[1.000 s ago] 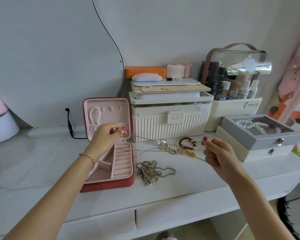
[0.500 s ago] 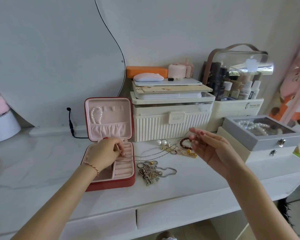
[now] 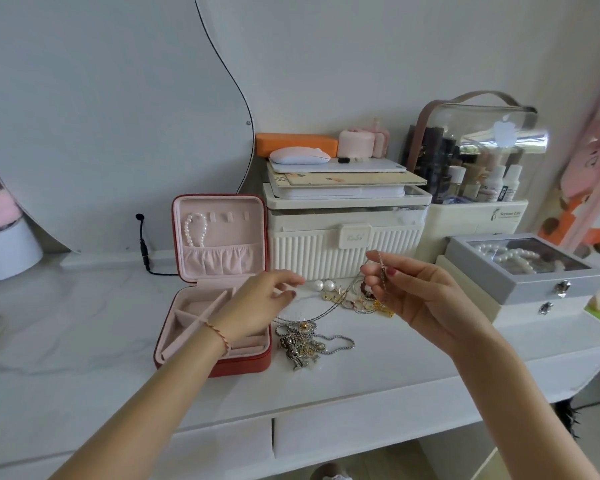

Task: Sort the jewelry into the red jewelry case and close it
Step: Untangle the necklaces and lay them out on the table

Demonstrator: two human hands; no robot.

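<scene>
Snag risk: the thin chain [image 3: 326, 311] sags from the right hand to the worktop [image 3: 84, 323] beside the silver jewelry pile [image 3: 305, 344] — lifting it could drag that tangle along.
Right hand [image 3: 413, 292]: fingers curled, pinching the chain's upper end.
Left hand [image 3: 257, 306]: fingers loosely spread over the case's right edge — whether they touch the chain, cannot tell.
Red jewelry case [image 3: 215, 289]: open, left of the pile; a pearl bracelet [image 3: 195, 229] hangs in its lid.

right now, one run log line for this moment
case open, pearls in lid | right hand pinches chain | left hand open over case
</scene>
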